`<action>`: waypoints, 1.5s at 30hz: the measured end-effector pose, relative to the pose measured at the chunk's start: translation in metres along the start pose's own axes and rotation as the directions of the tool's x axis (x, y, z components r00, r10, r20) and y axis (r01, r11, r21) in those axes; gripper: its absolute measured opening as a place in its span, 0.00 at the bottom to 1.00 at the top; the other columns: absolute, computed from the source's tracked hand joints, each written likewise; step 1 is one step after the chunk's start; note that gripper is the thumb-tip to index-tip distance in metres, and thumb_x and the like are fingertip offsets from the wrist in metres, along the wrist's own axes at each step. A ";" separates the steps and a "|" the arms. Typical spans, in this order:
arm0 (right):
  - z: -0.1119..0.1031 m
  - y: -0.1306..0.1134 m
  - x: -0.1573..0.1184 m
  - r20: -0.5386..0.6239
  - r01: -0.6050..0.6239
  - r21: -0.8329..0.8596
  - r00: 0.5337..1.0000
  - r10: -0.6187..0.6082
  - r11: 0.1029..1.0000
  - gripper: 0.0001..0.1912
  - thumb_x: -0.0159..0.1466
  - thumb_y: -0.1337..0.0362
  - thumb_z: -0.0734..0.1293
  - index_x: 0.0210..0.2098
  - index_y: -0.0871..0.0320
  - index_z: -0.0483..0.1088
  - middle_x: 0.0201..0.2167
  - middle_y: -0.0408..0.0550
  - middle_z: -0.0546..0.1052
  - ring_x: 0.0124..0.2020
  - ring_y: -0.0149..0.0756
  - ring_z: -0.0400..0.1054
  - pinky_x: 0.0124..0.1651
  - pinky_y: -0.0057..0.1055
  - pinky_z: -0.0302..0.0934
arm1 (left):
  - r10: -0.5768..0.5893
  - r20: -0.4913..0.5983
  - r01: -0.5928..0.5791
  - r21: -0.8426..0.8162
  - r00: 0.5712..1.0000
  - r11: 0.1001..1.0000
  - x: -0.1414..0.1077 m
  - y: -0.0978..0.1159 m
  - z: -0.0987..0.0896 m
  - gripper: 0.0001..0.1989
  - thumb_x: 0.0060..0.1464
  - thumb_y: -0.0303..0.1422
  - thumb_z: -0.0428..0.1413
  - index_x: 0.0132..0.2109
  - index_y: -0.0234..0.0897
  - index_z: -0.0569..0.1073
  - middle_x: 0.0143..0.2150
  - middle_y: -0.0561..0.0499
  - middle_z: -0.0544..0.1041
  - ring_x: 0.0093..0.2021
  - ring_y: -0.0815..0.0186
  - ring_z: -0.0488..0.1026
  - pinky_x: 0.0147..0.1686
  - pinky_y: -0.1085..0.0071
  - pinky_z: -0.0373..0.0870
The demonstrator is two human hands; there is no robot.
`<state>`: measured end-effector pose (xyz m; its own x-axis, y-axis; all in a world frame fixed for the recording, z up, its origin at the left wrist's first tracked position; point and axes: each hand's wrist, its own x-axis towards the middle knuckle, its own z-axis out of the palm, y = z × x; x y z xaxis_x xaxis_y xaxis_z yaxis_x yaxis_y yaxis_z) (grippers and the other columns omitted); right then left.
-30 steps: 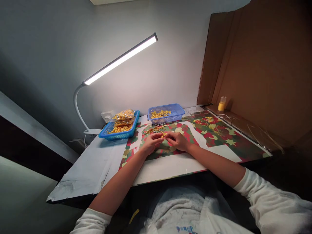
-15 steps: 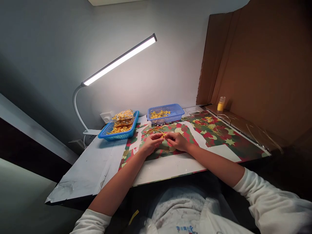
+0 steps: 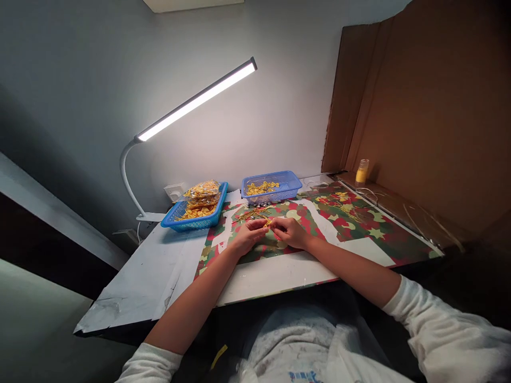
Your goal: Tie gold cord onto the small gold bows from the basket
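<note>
Over the camouflage-patterned sheet, my left hand (image 3: pixel 250 235) pinches a small gold ribbon bow (image 3: pixel 268 223) between thumb and fingers. My right hand (image 3: pixel 290 232) meets it from the other side, its fingertips closed at the bow's right edge. Whether a thin tie is also between those fingers is too small to make out. Just beyond my hands lies a bunch of thin gold strips (image 3: pixel 253 213), with small shiny beads (image 3: pixel 261 204) behind it. Gold bows (image 3: pixel 261 188) lie in the purple-blue basket (image 3: pixel 290 194) farther back.
A blue basket (image 3: pixel 191 225) with bagged and loose gold pieces stands at left. Behind it a lit lamp (image 3: pixel 199 101) leans over the table. More gold strips (image 3: pixel 339 202) lie at right, near a yellow-filled bottle (image 3: pixel 362 171) and a cardboard wall (image 3: pixel 419 106).
My hands stay in nearly the same place, with only a slight shift of the fingers around the bow. The baskets and loose strips have not moved.
</note>
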<state>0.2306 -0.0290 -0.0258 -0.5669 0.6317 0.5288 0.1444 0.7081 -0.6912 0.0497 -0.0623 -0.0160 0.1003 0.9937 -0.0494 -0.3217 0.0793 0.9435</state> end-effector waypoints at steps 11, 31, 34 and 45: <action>0.004 0.001 0.001 -0.007 -0.037 0.029 0.999 0.037 0.999 0.08 0.62 0.63 0.60 0.29 0.57 0.67 0.24 0.42 0.69 0.25 0.30 0.58 0.31 0.28 0.53 | -0.001 -0.005 0.001 -0.022 1.000 1.000 0.001 -0.002 -0.002 0.20 0.28 0.27 0.72 0.35 0.34 0.79 0.33 0.50 0.79 0.31 0.70 0.72 0.33 0.73 0.66; 0.003 -0.001 0.001 -0.007 -0.027 0.057 1.000 0.028 0.998 0.07 0.61 0.66 0.60 0.28 0.58 0.67 0.22 0.40 0.67 0.24 0.28 0.57 0.29 0.27 0.52 | 0.008 0.010 -0.008 -0.062 1.000 0.998 -0.001 0.002 0.002 0.19 0.27 0.27 0.72 0.33 0.33 0.80 0.31 0.51 0.79 0.27 0.74 0.71 0.29 0.76 0.65; 0.005 0.002 0.001 -0.011 -0.035 0.042 0.999 0.036 0.999 0.07 0.61 0.66 0.60 0.29 0.58 0.68 0.23 0.40 0.68 0.24 0.28 0.57 0.29 0.27 0.52 | 0.011 0.026 -0.009 -0.064 1.000 0.998 -0.001 0.002 0.001 0.19 0.28 0.27 0.72 0.33 0.34 0.80 0.32 0.50 0.79 0.31 0.71 0.73 0.34 0.74 0.68; 0.009 0.005 0.001 -0.057 -0.036 0.071 0.998 0.040 0.997 0.09 0.62 0.63 0.61 0.28 0.58 0.69 0.21 0.40 0.68 0.24 0.28 0.58 0.29 0.27 0.53 | 0.008 0.049 -0.005 -0.048 0.999 0.999 0.001 -0.004 -0.002 0.20 0.27 0.28 0.72 0.34 0.34 0.81 0.35 0.49 0.80 0.34 0.69 0.74 0.36 0.74 0.67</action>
<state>0.2235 -0.0276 -0.0336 -0.5132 0.6767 0.5279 0.1065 0.6606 -0.7432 0.0490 -0.0614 -0.0202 0.1435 0.9893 -0.0262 -0.3673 0.0778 0.9269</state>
